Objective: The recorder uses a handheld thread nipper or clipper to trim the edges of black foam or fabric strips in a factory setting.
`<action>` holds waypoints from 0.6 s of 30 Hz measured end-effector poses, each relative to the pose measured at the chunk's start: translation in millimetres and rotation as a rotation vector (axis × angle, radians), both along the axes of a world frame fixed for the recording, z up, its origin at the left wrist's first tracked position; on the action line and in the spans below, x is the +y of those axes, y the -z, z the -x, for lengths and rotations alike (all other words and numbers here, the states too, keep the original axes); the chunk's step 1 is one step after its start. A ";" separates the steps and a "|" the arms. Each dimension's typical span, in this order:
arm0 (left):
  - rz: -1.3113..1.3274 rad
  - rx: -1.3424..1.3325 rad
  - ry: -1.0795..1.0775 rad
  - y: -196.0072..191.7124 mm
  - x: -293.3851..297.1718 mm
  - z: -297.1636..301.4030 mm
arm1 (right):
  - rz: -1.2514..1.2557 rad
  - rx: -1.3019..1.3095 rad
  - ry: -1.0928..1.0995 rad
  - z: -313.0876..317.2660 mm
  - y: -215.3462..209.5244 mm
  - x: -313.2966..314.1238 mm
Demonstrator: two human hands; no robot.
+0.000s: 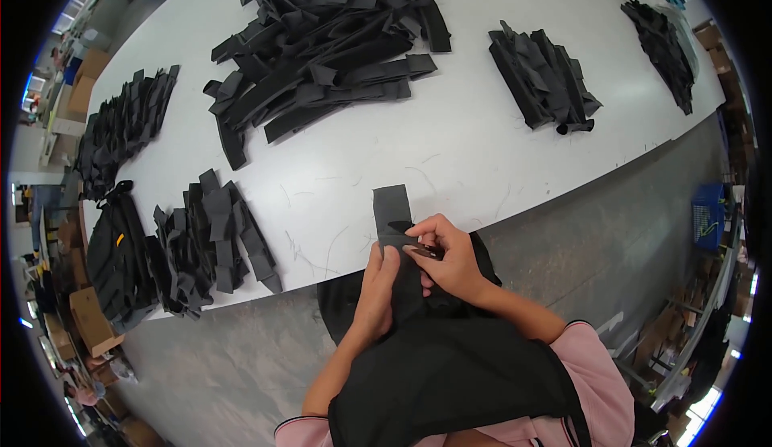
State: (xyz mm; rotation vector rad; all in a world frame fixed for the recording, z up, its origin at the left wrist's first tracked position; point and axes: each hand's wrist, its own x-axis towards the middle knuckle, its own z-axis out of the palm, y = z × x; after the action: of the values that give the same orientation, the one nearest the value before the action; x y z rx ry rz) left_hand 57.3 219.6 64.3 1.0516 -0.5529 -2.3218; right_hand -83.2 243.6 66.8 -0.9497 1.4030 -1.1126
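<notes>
A flat black fabric strip (392, 206) stands up over the table's near edge, its lower part running down between my hands. My left hand (376, 290) is closed on it, with the thumb pressed against its front. My right hand (452, 264) is closed round small dark thread snips (424, 249), whose tip lies against the strip's right side. Fingers cover much of the snips, so their blades are partly hidden. Black cloth (466, 350) covers my front and lap below the hands.
On the white table (466, 166), a big heap of black strips (322, 53) lies far off. Smaller bundles rest at the left (213, 238), far left (129, 129) and right (543, 77). A black bag (119, 262) sits at the left edge. Loose threads are scattered nearby.
</notes>
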 end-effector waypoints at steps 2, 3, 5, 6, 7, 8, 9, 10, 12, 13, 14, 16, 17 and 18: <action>0.000 0.008 0.017 10.6 0.6 -2.2 | -0.070 -0.229 0.013 -4.0 -0.5 3.2; -0.011 -0.012 0.010 13.0 0.7 -3.2 | -0.071 -0.231 0.013 -6.1 2.0 5.1; -0.022 -0.027 0.006 12.9 -1.1 -1.3 | 0.025 -0.167 -0.026 -6.3 8.2 7.8; -0.032 -0.039 -0.007 10.1 -3.1 -1.1 | 0.024 -0.165 -0.023 -5.5 7.4 7.6; -0.043 -0.054 -0.022 7.6 -4.5 -1.5 | 0.069 -0.149 -0.010 -5.5 7.2 6.4; -0.044 -0.055 -0.022 3.7 -5.1 -1.0 | 0.114 -0.133 0.004 -5.1 6.6 5.1; 0.023 -0.055 -0.019 -0.8 -5.6 -0.2 | 0.112 -0.134 0.004 -3.3 3.2 4.0; 0.090 -0.057 -0.020 -3.2 -5.0 -0.9 | 0.089 -0.143 0.053 -1.3 -2.4 3.4; 0.115 -0.081 -0.004 1.8 -3.6 -2.4 | 0.051 -0.210 0.045 5.3 -1.5 -1.6; 0.142 -0.098 0.023 3.1 -3.3 -2.3 | 0.051 -0.209 0.050 7.5 -1.9 -8.2; 0.142 -0.097 0.028 1.4 -2.7 -1.9 | -0.062 -0.214 0.013 8.9 -2.5 -15.6; 0.177 -0.137 -0.003 -4.5 -2.6 -0.3 | -0.143 -0.195 0.054 6.6 -2.7 -19.5; 0.179 -0.140 -0.009 -5.8 -4.3 -1.0 | -0.142 -0.197 0.047 5.7 -3.1 -15.8; 0.174 -0.136 -0.010 -6.8 -6.9 -2.8 | 0.007 -0.027 0.114 6.2 -4.2 -9.5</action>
State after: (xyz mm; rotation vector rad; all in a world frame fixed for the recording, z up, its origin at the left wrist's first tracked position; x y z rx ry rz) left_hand 60.1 212.7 71.1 1.1302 -0.7845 -2.1598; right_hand -89.3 234.2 71.1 -0.8656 1.4467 -1.2117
